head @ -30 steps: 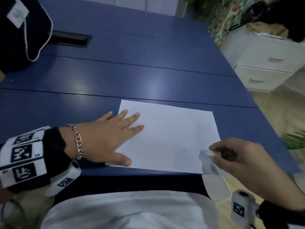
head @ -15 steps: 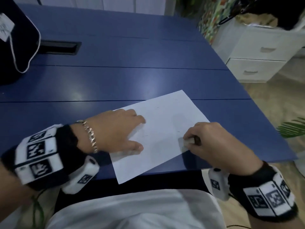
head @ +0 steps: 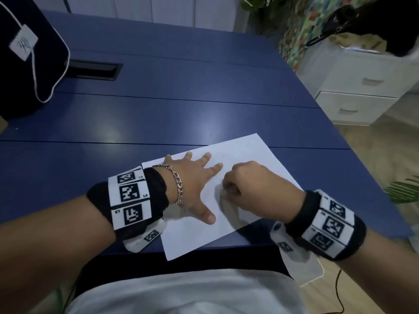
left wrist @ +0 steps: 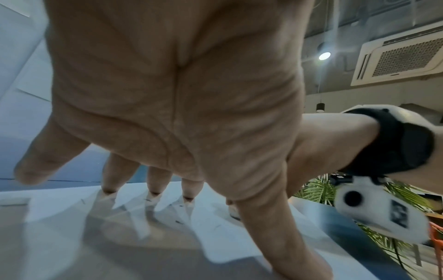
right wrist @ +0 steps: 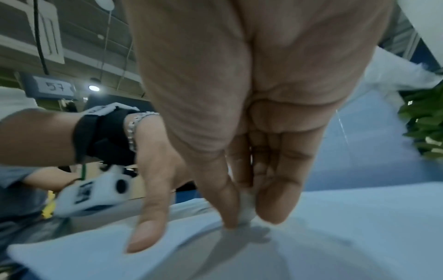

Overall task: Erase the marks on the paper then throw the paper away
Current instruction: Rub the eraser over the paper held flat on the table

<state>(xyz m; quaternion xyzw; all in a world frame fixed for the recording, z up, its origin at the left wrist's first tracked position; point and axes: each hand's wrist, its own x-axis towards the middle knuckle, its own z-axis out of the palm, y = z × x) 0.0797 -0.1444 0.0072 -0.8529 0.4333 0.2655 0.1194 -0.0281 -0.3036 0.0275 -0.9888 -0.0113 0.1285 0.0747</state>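
Note:
A white sheet of paper (head: 247,155) lies skewed on the blue table (head: 158,114), one corner hanging over the near edge. Small pencil marks (left wrist: 178,221) show on the paper (left wrist: 215,236) near my fingertips. My left hand (head: 195,177) lies flat on the sheet with fingers spread, pressing it down. My right hand (head: 229,189) sits just right of it, fingers curled. In the right wrist view the right hand (right wrist: 246,216) pinches a small white eraser (right wrist: 246,208) between thumb and fingers, its tip down on the paper (right wrist: 335,227).
A dark bag (head: 25,55) with a white cord sits at the table's far left, beside a black cable slot (head: 95,70). White drawers (head: 362,87) stand to the right of the table. A green plant (head: 403,189) is by the floor on the right.
The paper has turned counter-clockwise and slid toward me. My right hand came in from the table's edge onto the sheet with the eraser, close to the left hand, which has spread flat.

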